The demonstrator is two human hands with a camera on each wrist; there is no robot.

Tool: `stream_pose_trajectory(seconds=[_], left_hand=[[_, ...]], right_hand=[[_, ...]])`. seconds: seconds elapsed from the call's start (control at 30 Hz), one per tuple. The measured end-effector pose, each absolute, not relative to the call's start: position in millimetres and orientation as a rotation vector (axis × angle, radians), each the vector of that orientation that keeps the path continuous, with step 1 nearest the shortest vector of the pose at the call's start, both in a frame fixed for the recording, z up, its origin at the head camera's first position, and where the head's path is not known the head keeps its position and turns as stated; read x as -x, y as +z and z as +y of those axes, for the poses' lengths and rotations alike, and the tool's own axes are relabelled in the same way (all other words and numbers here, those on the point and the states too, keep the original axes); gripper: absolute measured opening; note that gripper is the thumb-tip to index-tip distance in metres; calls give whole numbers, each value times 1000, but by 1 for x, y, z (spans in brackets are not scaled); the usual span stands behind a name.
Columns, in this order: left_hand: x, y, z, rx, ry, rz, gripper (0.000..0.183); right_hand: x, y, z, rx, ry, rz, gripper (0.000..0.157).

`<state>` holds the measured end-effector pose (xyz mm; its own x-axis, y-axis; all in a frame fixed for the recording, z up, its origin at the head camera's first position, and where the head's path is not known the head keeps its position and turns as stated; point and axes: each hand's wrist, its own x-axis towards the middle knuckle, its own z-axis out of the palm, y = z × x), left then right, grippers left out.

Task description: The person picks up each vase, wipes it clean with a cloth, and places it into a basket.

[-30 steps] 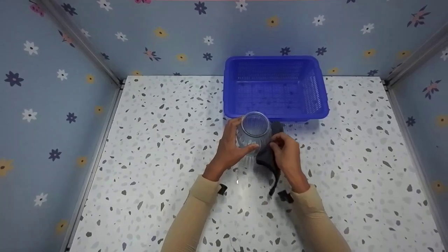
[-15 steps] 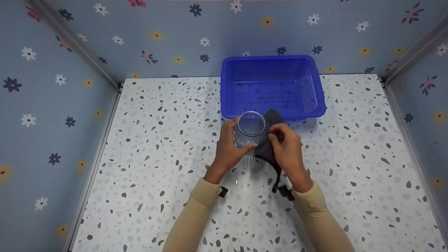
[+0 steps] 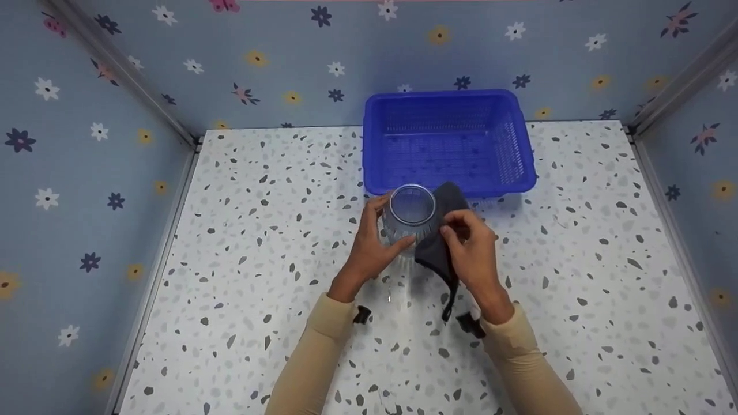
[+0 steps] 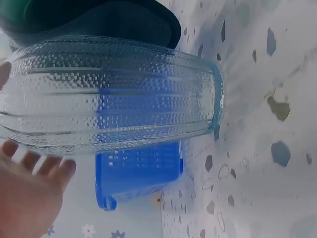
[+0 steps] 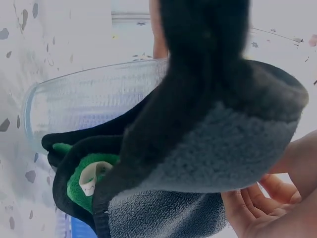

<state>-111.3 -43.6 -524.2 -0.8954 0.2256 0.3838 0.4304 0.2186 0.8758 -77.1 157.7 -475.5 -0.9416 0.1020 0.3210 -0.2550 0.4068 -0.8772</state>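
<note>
My left hand grips a clear ribbed glass jar, thumb on the near side and fingers round the left. In the head view the jar's round rim faces up; its base is close over the table in the left wrist view. At the jar's right side, my right hand pinches a dark grey cloth between thumb and fingers. The right wrist view shows the cloth with fuzzy grey faces, black edging, a green inner side and a small white tag. Part of the jar is hidden behind the cloth there.
A blue plastic basket with slotted walls stands just beyond the jar, near the back wall. The speckled white table is enclosed by flower-patterned panels at the back and sides. Small black pieces show beside both sleeve cuffs.
The cloth's far end has risen along the jar's right side, now overlapping the basket's front edge. The jar and left hand have shifted slightly left; both hands keep their hold.
</note>
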Motion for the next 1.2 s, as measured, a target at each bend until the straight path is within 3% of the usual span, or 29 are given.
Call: stream_pose_trajectory(seconds=[0.17,0.4,0.77,1.2], left_hand=[[107,-524,-42,574,-1588,-2359,90],[114,-520,-54,682,-1889,-2294,67],[109,-517,-44,531,-1803,-2365,88],[110,-517,-45,602,-1733,-2375,85]], right_hand=[[72,-474,157,-135,1537,-2368,11],[68,-472,153,-105,1567,-2329,11],[74,-472,149,-118,1534,-2303,12],[78,-469,151,-179,1396,-2334,14]])
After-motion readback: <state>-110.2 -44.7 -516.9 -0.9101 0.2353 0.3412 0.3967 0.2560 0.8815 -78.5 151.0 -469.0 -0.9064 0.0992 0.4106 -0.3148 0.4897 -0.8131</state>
